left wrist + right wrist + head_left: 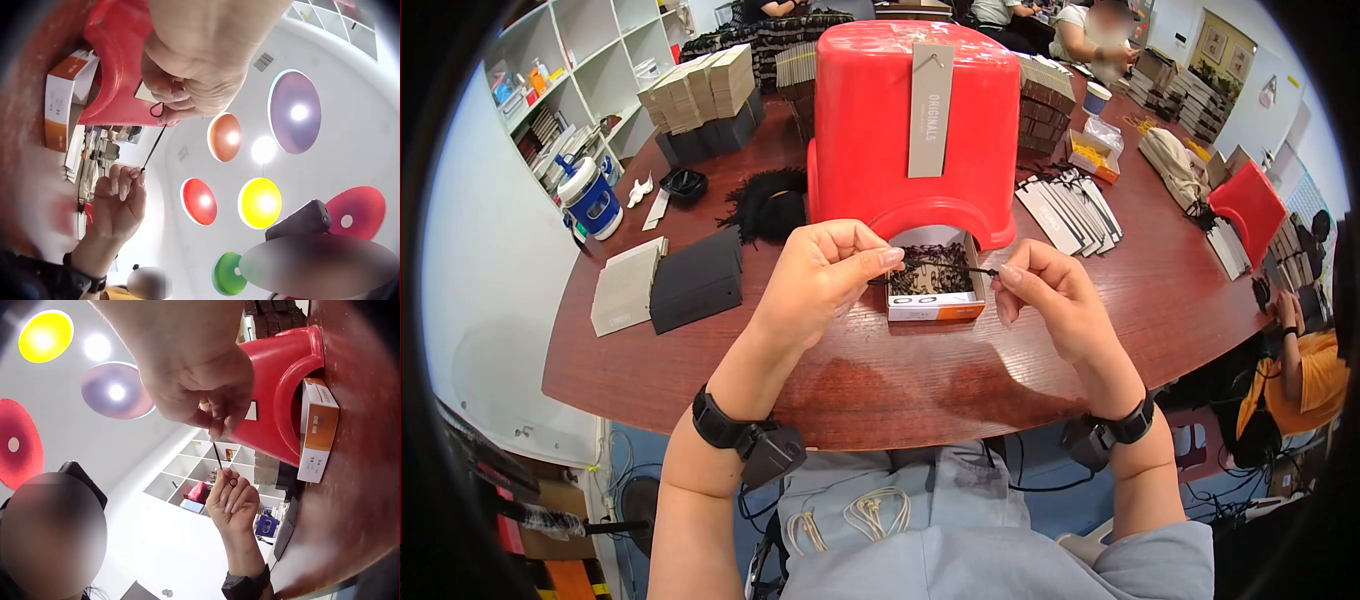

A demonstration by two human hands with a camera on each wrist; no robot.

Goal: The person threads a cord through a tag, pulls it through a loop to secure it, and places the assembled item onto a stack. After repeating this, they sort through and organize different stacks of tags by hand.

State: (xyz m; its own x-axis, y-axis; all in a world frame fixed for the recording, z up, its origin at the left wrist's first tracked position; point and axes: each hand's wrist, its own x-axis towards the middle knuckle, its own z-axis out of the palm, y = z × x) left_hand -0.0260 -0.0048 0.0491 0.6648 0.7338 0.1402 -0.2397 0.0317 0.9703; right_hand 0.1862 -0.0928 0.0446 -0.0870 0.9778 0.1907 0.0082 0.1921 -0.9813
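Note:
A thin black cord (945, 265) is stretched between both hands above the table. My left hand (805, 285) pinches one end between thumb and fingers; a small black loop of the cord (156, 110) stands out by those fingertips in the left wrist view. The other end is pinched by my right hand (1055, 295), near a small knot. Below and behind the cord sits an open white and orange box (935, 313) of small black pieces, partly under the arched edge of a red plastic stool (915, 130). A grey tag marked ORIGINALS (931, 110) is fixed to the stool.
Grey cards (628, 290) and black cards (697, 280) lie at left, near a bundle of black cords (768, 205) and a blue-white jug (590, 200). Strung tags (1070, 213) fan out at right. Stacks of tags (705, 90) stand farther back. Other people sit around the table.

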